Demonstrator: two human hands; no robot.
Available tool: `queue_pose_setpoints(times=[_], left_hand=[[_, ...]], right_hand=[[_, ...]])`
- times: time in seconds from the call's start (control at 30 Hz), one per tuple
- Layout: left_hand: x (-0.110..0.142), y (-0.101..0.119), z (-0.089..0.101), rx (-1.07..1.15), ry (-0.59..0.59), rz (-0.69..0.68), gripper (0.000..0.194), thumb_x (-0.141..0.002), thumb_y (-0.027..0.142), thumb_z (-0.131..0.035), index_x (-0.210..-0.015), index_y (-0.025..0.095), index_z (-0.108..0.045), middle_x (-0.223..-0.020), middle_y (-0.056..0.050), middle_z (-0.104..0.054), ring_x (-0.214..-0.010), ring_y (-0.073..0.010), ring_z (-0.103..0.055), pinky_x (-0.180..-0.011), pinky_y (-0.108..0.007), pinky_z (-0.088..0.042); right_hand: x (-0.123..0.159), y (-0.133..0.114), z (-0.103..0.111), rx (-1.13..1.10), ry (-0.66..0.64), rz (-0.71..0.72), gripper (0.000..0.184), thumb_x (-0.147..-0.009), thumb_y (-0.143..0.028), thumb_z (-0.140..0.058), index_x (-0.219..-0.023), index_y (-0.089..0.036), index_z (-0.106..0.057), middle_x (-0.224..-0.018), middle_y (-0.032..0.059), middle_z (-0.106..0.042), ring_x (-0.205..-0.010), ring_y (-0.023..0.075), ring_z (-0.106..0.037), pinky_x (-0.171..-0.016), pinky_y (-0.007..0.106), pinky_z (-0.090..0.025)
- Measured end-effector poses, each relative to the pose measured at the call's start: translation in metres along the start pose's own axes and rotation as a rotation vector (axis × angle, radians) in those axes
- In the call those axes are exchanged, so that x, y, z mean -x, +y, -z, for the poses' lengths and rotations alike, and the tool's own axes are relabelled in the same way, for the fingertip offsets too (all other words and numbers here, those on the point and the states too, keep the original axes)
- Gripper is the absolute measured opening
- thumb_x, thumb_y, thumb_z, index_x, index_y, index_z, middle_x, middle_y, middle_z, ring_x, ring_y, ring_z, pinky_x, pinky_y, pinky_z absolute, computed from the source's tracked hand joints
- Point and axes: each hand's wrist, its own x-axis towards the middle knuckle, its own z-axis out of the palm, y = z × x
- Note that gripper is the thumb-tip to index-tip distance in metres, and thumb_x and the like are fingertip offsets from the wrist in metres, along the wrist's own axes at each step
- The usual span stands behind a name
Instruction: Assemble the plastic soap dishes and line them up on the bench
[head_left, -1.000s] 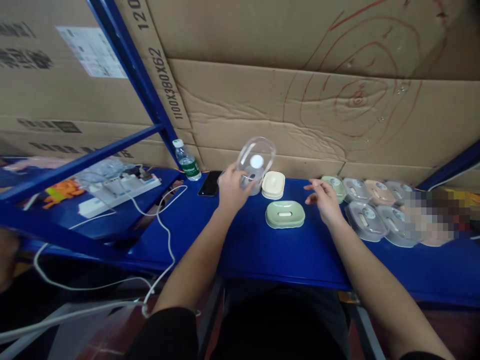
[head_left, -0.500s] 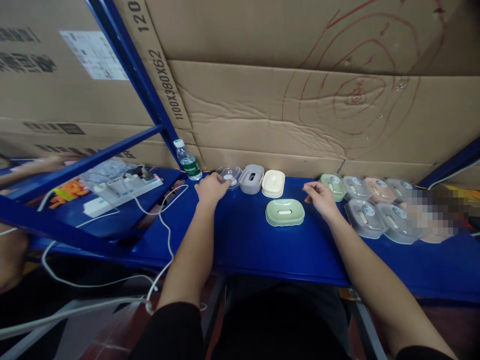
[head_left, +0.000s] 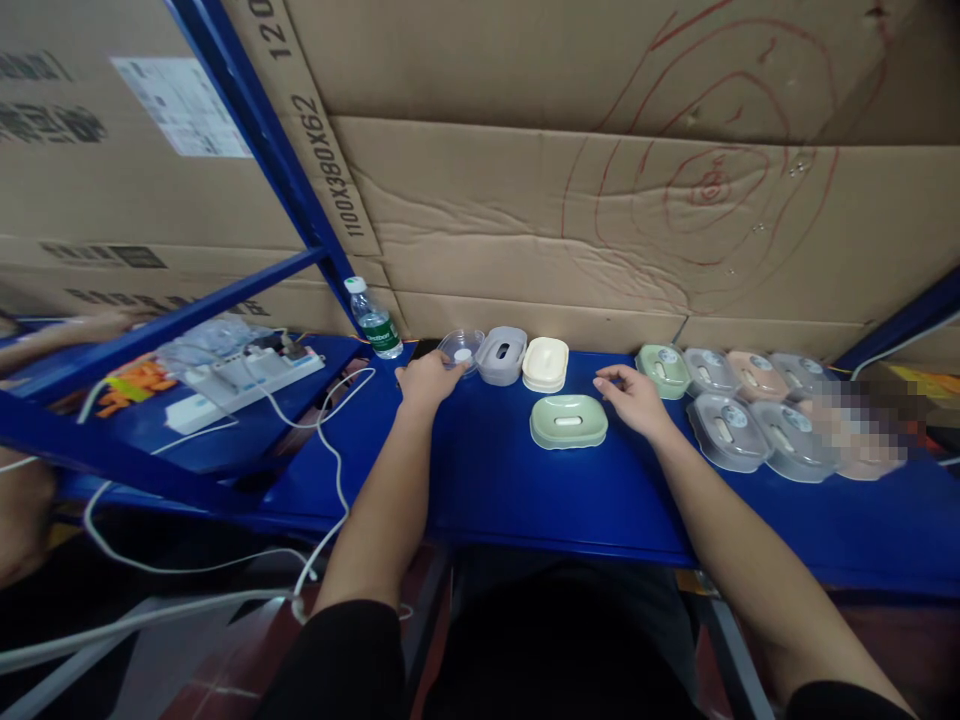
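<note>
My left hand is at the back of the blue table, at the near left edge of a clear plastic lid with a small white round piece in it. Its thumb and index finger are apart; I cannot tell whether they touch the lid. My right hand hovers with fingers parted and nothing visible in them, right of a green soap dish with a slot in its middle. Behind that dish stand a stack of cream dish parts and grey slotted dish parts.
Several lidded soap dishes in green, grey and pink stand at the right. A water bottle stands at the back left. A power strip with white cables lies farther left, near another person's arm. Cardboard rises behind the table.
My right hand has shifted slightly left toward the green soap dish, its fingers reaching out more. My left hand has moved slightly right by the clear lid. The dishes stay in place.
</note>
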Motion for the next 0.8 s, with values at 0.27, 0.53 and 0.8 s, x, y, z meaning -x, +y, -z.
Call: queue_pose_setpoints(times=[0.27,0.53,0.8], left_hand=[[-0.002,-0.001,-0.004,0.001,0.032,-0.038,0.048,-0.085,0.064,-0.063,-0.113,0.026,-0.074,-0.118,-0.013,-0.076,-0.118,-0.0385,-0.066,-0.101,-0.053,-0.042],[-0.001,0.001,-0.004,-0.002,0.033,-0.032,0.044,-0.084,0.059,-0.067,-0.113,0.026,-0.074,-0.118,-0.012,-0.076,-0.117,-0.0379,-0.066,-0.102,-0.053,-0.042],[0.005,-0.001,-0.005,-0.013,0.174,-0.104,0.051,-0.082,0.055,-0.072,-0.121,0.023,-0.071,-0.138,-0.018,-0.064,-0.129,-0.0416,-0.055,-0.107,-0.060,-0.039]], right_hand=[[0.008,-0.018,0.010,0.155,-0.265,0.225,0.043,-0.089,-0.052,-0.070,-0.123,-0.025,-0.072,-0.119,0.0101,-0.074,-0.105,0.0295,-0.070,-0.096,0.051,-0.055],[0.013,-0.011,0.008,0.264,-0.574,0.311,0.099,-0.062,-0.065,-0.090,-0.148,-0.026,-0.058,-0.152,0.0155,-0.054,-0.143,0.0420,-0.047,-0.117,0.063,-0.038],[0.014,-0.014,0.006,0.209,-0.531,0.357,0.089,-0.067,-0.056,-0.090,-0.145,-0.028,-0.060,-0.142,0.0124,-0.061,-0.131,0.0375,-0.058,-0.112,0.059,-0.045]])
